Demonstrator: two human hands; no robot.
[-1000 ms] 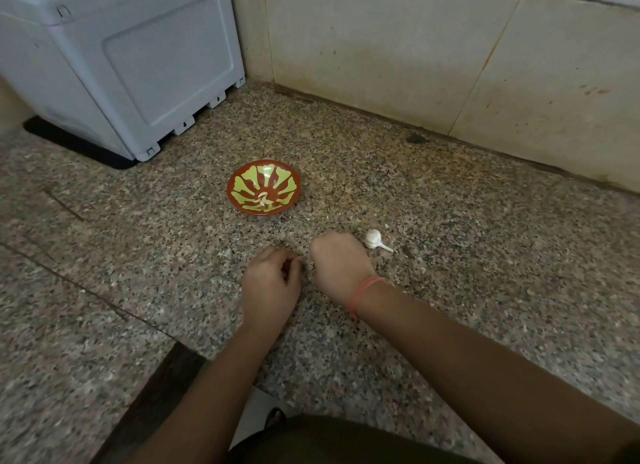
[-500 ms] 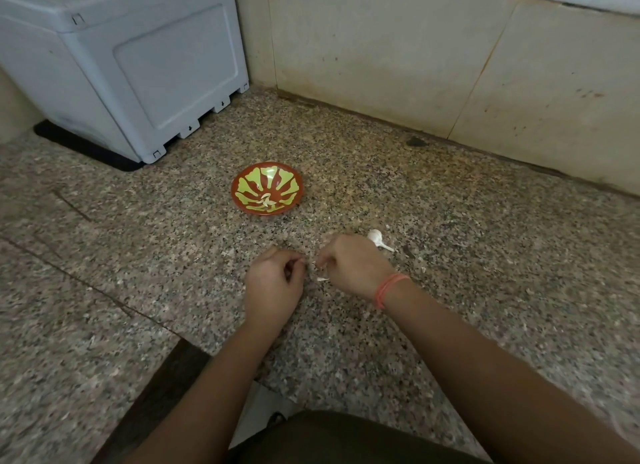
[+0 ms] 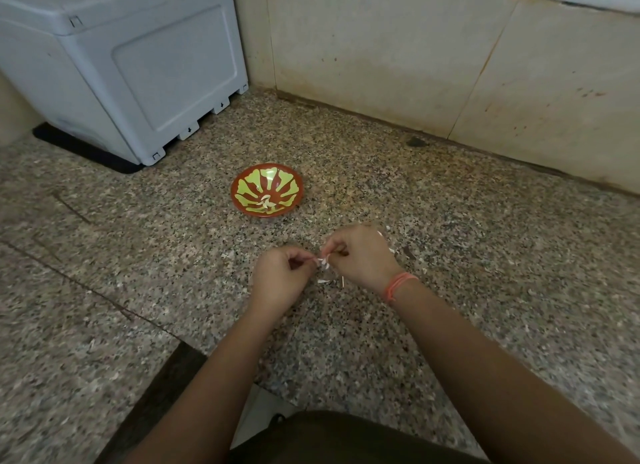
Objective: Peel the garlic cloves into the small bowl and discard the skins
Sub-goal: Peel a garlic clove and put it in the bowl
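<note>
Left hand (image 3: 280,276), right hand (image 3: 360,255) now tugging garlic skin (image 3: 322,261); flakes (image 3: 325,281) dropped.

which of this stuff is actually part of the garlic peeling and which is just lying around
Part of the job:
- clove, pinched between left hand and right hand
- small bowl with peeled cloves in it
- skin scraps on the floor

Just lying about:
- grey box
- black mat under it
</note>
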